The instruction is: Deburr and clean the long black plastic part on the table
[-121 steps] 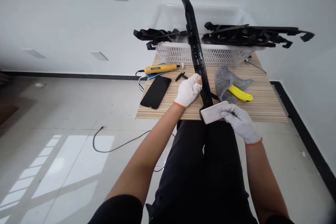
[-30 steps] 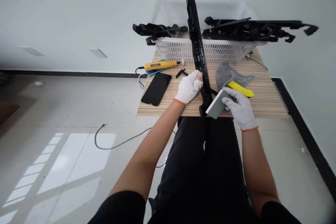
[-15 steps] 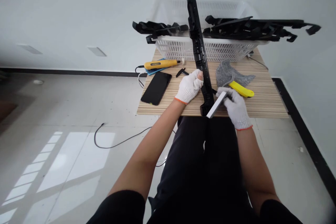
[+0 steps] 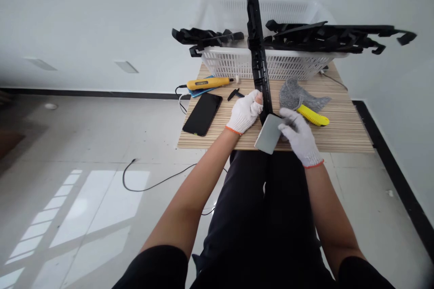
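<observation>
A long black plastic strip with clips (image 4: 259, 61) stands slanted over the table, its upper end rising past the basket. My left hand (image 4: 246, 109), in a white glove with the thumb tip bare, is closed around its lower part. In my gloved right hand (image 4: 297, 135) is a flat grey-white rectangular block (image 4: 268, 133), pinched at its right edge. The block's broad face is turned up toward me, in front of the strip's lower end, which it hides. Just beyond the right hand lie a grey cloth (image 4: 301, 95) and a yellow-handled tool (image 4: 312, 116).
A white plastic basket (image 4: 288, 65) at the back holds several black strips (image 4: 325, 38) jutting out both sides. On the table's left are a black phone (image 4: 202, 114), a yellow corded rotary tool (image 4: 208, 83) and a small black tool (image 4: 234, 94). A cable (image 4: 159, 185) lies on the floor.
My right hand has turned the block from edge-on to broad face up and shifted it slightly left. The strip's top has swung a little to the right; my left hand keeps its place.
</observation>
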Available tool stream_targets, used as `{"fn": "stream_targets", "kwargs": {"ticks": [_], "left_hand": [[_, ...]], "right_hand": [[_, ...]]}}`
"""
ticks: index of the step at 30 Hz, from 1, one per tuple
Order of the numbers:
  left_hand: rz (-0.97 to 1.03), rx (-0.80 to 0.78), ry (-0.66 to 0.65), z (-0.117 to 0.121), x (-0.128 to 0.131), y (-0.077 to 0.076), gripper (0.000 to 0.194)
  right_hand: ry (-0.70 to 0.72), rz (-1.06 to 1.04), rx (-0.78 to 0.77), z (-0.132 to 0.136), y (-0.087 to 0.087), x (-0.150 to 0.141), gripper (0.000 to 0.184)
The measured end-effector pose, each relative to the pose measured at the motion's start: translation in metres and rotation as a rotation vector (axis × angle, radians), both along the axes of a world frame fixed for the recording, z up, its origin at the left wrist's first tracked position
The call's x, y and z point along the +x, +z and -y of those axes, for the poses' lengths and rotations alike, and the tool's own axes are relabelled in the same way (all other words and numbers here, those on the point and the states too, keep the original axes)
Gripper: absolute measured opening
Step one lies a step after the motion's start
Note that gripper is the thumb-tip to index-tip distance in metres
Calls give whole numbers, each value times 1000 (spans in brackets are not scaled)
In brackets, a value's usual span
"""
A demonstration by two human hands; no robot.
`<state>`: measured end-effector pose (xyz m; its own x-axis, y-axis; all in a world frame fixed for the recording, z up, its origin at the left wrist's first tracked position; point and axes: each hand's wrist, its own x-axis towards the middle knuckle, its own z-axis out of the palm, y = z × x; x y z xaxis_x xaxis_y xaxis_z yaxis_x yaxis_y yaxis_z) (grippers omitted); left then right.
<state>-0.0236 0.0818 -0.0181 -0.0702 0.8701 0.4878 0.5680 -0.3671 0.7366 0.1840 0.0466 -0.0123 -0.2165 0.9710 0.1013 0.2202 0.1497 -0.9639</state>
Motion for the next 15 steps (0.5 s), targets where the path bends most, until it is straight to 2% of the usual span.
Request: {"fn": "stream_targets", "kwargs": {"ticks": [2, 3, 5, 7, 11, 15], "left_hand": [[3, -5, -3, 1, 0, 1, 59], [9, -4, -11, 1, 0, 1, 60], [30, -3, -28, 0, 0, 1, 60], [47, -5, -39, 0, 0, -1, 60], [43, -14, -40, -1, 0, -2, 60], [18, -16, -24, -1, 0, -2, 60]], "right_hand": [[-128, -159, -75, -1, -1, 1, 42], [-148, -199, -105, -2, -2, 2, 37], [-91, -162, -128, -2, -4, 5, 28], [15, -48, -107, 0, -4, 8, 28], [130, 221, 139, 6, -2, 14, 34], [105, 521, 343, 13, 0, 17, 42]]}}
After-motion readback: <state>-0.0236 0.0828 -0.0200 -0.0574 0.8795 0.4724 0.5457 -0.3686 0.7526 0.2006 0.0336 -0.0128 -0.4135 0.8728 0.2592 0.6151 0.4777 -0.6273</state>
